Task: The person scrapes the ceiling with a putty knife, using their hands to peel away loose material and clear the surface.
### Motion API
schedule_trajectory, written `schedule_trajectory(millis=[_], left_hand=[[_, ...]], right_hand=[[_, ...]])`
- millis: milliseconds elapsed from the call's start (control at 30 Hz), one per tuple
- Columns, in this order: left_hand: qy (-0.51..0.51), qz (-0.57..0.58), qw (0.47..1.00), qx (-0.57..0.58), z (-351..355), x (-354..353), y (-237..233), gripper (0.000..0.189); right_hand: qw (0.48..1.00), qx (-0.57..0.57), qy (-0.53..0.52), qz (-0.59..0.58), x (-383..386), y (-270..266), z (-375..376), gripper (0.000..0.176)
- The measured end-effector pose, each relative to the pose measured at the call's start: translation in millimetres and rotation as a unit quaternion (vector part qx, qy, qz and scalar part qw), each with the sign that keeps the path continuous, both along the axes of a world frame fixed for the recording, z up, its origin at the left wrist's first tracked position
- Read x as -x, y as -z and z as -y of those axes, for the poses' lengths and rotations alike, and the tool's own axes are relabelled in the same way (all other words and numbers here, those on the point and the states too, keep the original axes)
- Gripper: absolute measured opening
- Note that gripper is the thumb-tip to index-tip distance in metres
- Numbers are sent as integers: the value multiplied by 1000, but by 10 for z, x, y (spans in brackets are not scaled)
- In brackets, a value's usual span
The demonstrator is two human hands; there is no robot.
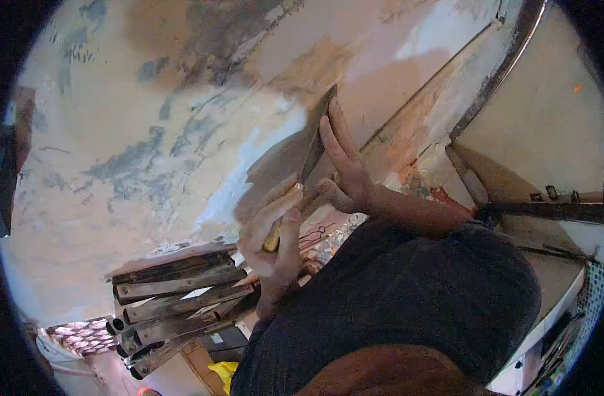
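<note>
A putty knife (308, 148) with a wide metal blade and a wooden handle lies flat against a patchy plastered wall (137, 132). My left hand (275, 244) is closed around the wooden handle at the lower end. My right hand (345, 165) has its fingers stretched out and pressed on the blade, with the thumb just below it. Both forearms lead back to my dark shirt (407, 297) at the lower right.
The wall is stained grey, white and orange. A stack of dark metal bars and tubes (176, 290) leans at the lower left. A curved metal strip (506, 59) and a beige panel (546, 125) fill the upper right. Something yellow (223, 373) sits at the bottom.
</note>
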State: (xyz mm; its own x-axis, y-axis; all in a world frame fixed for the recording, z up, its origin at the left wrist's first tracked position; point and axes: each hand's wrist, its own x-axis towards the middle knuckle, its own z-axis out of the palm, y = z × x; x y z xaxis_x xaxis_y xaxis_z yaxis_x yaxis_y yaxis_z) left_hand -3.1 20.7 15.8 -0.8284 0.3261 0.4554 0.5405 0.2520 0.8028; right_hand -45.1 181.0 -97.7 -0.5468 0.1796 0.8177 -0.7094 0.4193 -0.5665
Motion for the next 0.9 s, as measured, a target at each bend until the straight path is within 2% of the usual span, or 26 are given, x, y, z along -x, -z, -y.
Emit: schedule_trajectory(millis=[100, 233, 300, 400, 500, 533, 567, 633, 667, 733, 800, 900], left_hand=[[34, -20, 998, 52, -133, 214, 78, 17], [32, -34, 998, 51, -148, 20, -29, 17], [26, -15, 999, 24, -62, 41, 51, 16], [24, -28, 999, 34, -84, 195, 244, 18], [34, -12, 999, 32, -156, 124, 168, 18], [43, -40, 996, 70, -115, 75, 62, 18], [42, -37, 996, 69, -37, 8, 50, 18], [12, 40, 999, 6, 86, -79, 28, 19], [19, 49, 998, -21, 181, -26, 148, 19], [6, 39, 999, -11, 79, 8, 215, 19], [16, 1, 1000, 12, -21, 125, 300, 19], [20, -20, 999, 26, 8, 113, 236, 20]], right_hand=[[998, 38, 50, 1, 43, -22, -84, 82], [999, 43, 21, 5, -44, 11, -78, 82], [999, -6, -10, 31, -64, -18, -53, 83], [1000, 3, 15, 13, -5, -4, -174, 83], [999, 1, 44, 10, -23, -30, -199, 83], [1000, 3, 17, 21, -65, -39, -175, 83], [999, 7, -11, 32, -106, -46, -135, 83], [999, -23, -24, 28, -106, -26, -99, 83], [998, -46, -21, 24, -89, -16, -88, 83], [997, -65, -25, 22, -69, -2, -72, 82], [998, -47, 36, 26, -7, 3, -154, 83], [999, -30, 23, -10, 29, -26, -144, 82]])
